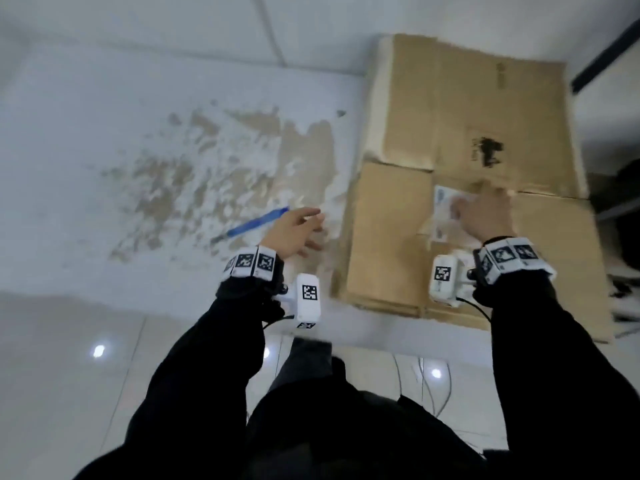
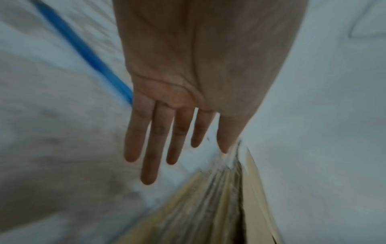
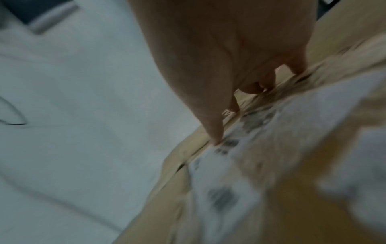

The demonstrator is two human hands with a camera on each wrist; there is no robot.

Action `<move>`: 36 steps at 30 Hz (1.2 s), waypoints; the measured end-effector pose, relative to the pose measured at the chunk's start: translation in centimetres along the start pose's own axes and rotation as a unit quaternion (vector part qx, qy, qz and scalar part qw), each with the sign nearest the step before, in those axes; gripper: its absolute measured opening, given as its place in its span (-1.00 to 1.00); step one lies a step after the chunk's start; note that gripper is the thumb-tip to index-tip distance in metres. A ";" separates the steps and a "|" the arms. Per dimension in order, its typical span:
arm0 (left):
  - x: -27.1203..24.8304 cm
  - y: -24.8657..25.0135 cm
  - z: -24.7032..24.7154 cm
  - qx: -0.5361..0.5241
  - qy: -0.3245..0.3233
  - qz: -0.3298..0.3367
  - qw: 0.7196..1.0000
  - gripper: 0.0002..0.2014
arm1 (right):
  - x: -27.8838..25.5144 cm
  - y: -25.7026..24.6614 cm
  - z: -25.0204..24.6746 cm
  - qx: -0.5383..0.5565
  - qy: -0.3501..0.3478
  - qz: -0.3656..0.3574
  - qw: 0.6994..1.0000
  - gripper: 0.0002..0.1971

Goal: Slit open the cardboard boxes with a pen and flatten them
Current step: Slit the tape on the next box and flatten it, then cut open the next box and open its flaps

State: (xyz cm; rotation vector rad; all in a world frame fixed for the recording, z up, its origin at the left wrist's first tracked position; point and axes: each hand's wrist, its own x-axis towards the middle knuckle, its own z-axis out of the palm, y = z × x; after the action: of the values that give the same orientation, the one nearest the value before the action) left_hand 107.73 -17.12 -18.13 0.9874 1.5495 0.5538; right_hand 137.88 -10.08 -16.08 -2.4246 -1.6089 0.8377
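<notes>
A: Nearest to me, what do you see?

B: My two black sleeves [image 1: 207,358] with the marker cuffs, above a glossy tiled floor [image 1: 69,358]. Past them is the near edge of the white table [image 1: 104,133], its top scuffed down to brown patches in the middle.

A: And the left grip?

B: My left hand [image 1: 294,233] hovers over the table just left of the cardboard, fingers [image 2: 150,148] straight and spread, holding nothing. From the left wrist view the palm faces the table and the thumb tip sits close to the cardboard's left edge; I cannot tell whether it touches.

A: Where is the pen?

B: The blue pen [image 1: 252,223] lies on the table just beyond and left of that hand, slanted, apart from the fingers.

A: The right grip?

B: My right hand [image 1: 485,213] rests on top of the flattened cardboard box [image 1: 467,98], which lies along the table's right edge, its near corner hanging past the near edge. The fingertips [image 3: 217,138] press down at the white shipping label [image 1: 446,213]; the picture is blurred, so I cannot tell whether they pinch it or only push.

A: Farther back?

B: The cardboard stretches toward the far right corner, with a black smudge [image 1: 488,150] on the panel beyond my right hand.
</notes>
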 end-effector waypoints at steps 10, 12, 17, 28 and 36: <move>-22.1 -26.4 -2.8 -0.240 0.278 -0.252 0.895 -0.80 | -21.0 -11.0 14.7 0.102 -0.283 -0.437 0.848 -0.85; -25.4 -31.7 -2.3 -0.290 0.318 -0.321 0.844 -0.81 | -23.9 -12.1 18.8 -0.042 -0.447 -0.443 0.776 -0.80; -32.7 -42.2 -0.6 -0.442 0.301 -0.435 0.724 -0.73 | -28.9 -15.9 30.0 -0.279 -0.543 -0.446 0.654 -0.69; -38.8 -52.0 -16.7 -0.527 0.380 -0.432 0.625 -0.66 | -33.2 -24.4 46.6 -0.325 -0.491 -0.142 0.796 -0.89; -37.2 -54.4 -35.2 -0.471 0.408 -0.346 0.701 -0.76 | -35.6 -35.2 51.4 -0.201 -0.424 -0.014 0.883 -0.81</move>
State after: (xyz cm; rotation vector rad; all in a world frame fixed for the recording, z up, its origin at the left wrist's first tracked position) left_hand 57.96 -70.93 -32.59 -0.7558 1.8411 1.1327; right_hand 73.22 -36.69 -32.24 -2.3988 -2.2630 1.9221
